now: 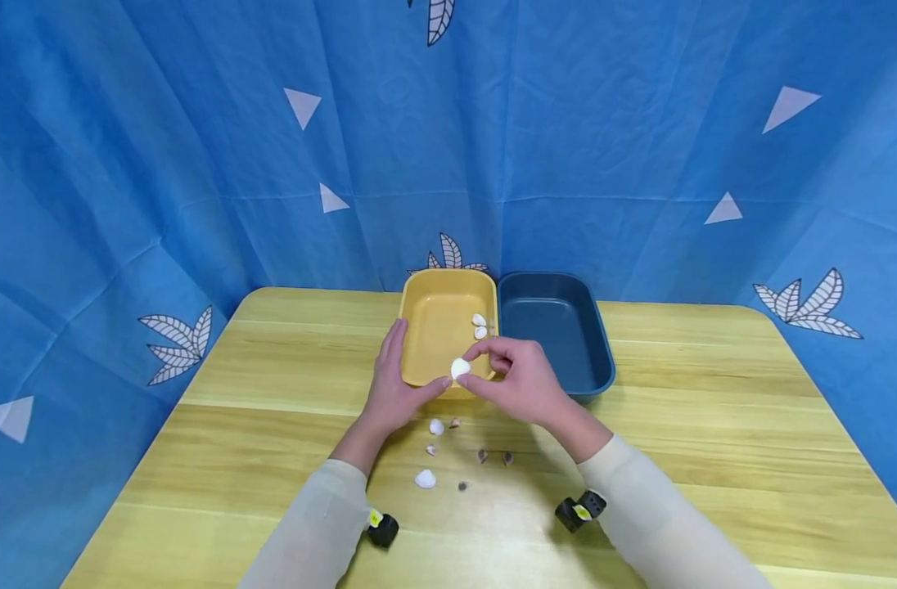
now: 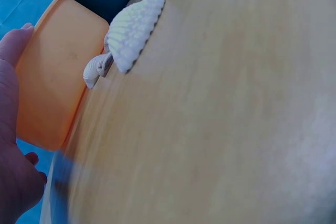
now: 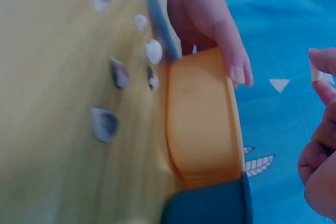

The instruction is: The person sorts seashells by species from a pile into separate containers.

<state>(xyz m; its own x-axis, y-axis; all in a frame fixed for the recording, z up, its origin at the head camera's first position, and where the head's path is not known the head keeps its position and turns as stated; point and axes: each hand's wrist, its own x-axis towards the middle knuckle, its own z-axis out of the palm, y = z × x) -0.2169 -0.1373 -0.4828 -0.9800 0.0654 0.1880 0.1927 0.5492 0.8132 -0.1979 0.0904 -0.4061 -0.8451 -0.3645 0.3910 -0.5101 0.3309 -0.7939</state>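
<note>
Between thumb and index finger, my right hand (image 1: 525,378) pinches a white seashell (image 1: 460,369) over the near edge of the yellow tray (image 1: 428,327). My left hand (image 1: 393,391) lies against that tray's near left corner, its fingers fairly straight along the left side and its thumb at the front rim. Inside the tray, two white shells (image 1: 480,327) lie by the right wall. On the table in front, several more shells are scattered, among them a large white shell (image 1: 425,478) and a dark shell (image 1: 507,458). The right wrist view shows the pinched shell (image 3: 315,72) edge-on.
A dark blue tray (image 1: 552,327) stands right beside the yellow one. Both sit at the back of the wooden table (image 1: 714,458), close to a blue patterned curtain (image 1: 610,147). In the left wrist view, a ribbed white shell (image 2: 136,30) appears near the yellow tray.
</note>
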